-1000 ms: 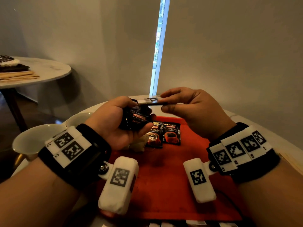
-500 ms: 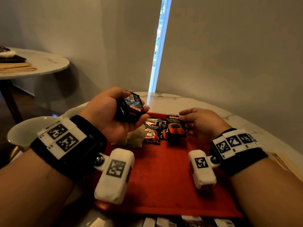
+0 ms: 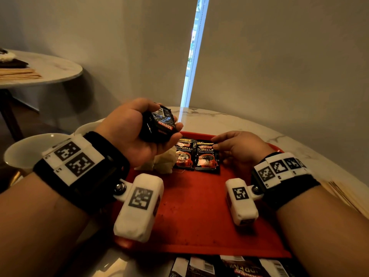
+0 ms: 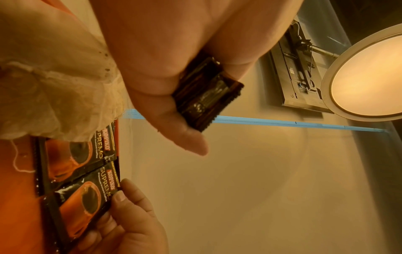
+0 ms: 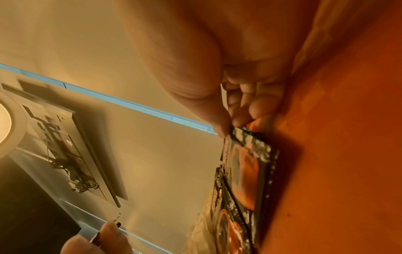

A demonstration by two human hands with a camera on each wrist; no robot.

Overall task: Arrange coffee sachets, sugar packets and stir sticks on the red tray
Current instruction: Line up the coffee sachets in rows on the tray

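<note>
Coffee row under way at the red tray's (image 3: 199, 216) far edge. Right hand (image 3: 239, 148) pinches the second sachet's (image 3: 206, 158) top corner, setting it down. Left hand (image 3: 131, 134), grip curled round spare sachets (image 3: 159, 125), likely feeds the next beside it.

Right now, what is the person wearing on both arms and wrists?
Both forearms are bare, with no sleeves. The left wrist band and right wrist band are wide and black, each with white plates printed with square black-and-white markers. From each band a metal bolt holds a rounded white camera housing, left and right, which also carries one square marker on top.
</note>
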